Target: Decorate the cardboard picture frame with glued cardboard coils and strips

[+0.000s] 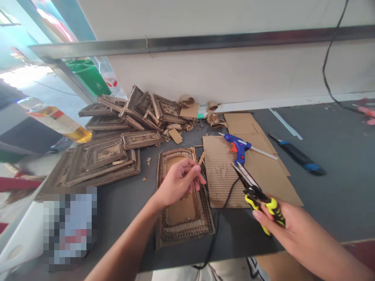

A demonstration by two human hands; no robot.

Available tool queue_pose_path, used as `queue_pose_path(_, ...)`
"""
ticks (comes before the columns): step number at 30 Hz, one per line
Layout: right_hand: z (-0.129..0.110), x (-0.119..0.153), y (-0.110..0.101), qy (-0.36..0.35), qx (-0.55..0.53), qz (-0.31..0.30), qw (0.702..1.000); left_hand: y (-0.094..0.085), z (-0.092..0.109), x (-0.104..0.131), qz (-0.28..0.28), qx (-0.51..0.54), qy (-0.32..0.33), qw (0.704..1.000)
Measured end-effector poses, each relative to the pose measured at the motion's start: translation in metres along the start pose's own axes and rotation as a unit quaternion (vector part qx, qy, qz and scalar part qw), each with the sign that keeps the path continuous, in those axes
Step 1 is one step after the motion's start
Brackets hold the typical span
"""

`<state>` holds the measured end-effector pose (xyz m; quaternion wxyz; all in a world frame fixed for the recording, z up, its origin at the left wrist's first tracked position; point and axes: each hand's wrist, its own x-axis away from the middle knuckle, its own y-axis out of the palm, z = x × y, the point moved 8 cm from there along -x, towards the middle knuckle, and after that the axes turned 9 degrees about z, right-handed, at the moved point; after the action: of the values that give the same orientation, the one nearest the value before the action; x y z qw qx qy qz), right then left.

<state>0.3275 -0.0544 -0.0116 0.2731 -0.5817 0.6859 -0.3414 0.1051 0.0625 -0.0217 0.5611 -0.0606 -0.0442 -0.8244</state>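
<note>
My left hand (181, 181) pinches a small strip of cardboard (202, 158) between thumb and fingers, above a rectangular cardboard frame (181, 212) with corrugated raised edges. On the right, my right hand (281, 220) is wrapped round the yellow and black handles of scissors (254, 193), whose blades point up and left, slightly apart. The blade tips are over the corrugated cardboard sheet (218, 191), just below a blue glue gun (239, 148) with an orange trigger. The glue gun lies on the cardboard with a glue stick in its back end.
Finished-looking cardboard frames (102, 154) are piled at the left, beside a bottle of yellow liquid (63, 121). Flat cardboard (269, 175) and a blue-black utility knife (299, 154) lie at the right. A black cable (215, 234) runs over the table's front edge. Paper scraps (215, 119) sit behind.
</note>
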Motion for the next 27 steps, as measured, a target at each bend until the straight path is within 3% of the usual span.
queue_pose_path(4, 0.0, 0.004, 0.017, 0.023, -0.003, -0.091, 0.996, 0.003, 0.001, 0.002, -0.026, 0.002, 0.005, 1.0)
queue_pose_path(9, 0.011, 0.013, 0.007, 0.069, -0.023, -0.092, 0.993, 0.004, 0.0, 0.003, -0.034, -0.005, 0.007, 0.999)
queue_pose_path(15, 0.024, 0.027, -0.001, 0.073, -0.04, -0.121, 0.989, 0.005, 0.003, 0.004, -0.034, 0.013, 0.007, 0.999)
queue_pose_path(19, 0.016, 0.027, 0.001, 0.053, -0.036, -0.151, 0.987, 0.003, 0.008, 0.002, -0.023, 0.015, 0.023, 0.999)
queue_pose_path(23, 0.001, 0.021, 0.002, 0.057, -0.049, -0.143, 0.987, 0.003, 0.009, 0.002, -0.029, 0.038, 0.03, 0.998)
queue_pose_path(25, -0.005, 0.017, 0.006, 0.071, -0.103, -0.139, 0.982, 0.006, 0.01, 0.005, -0.058, 0.066, 0.036, 0.996)
queue_pose_path(27, -0.014, 0.009, 0.012, 0.072, -0.182, -0.13, 0.972, 0.017, 0.014, 0.011, -0.131, 0.087, 0.046, 0.987)
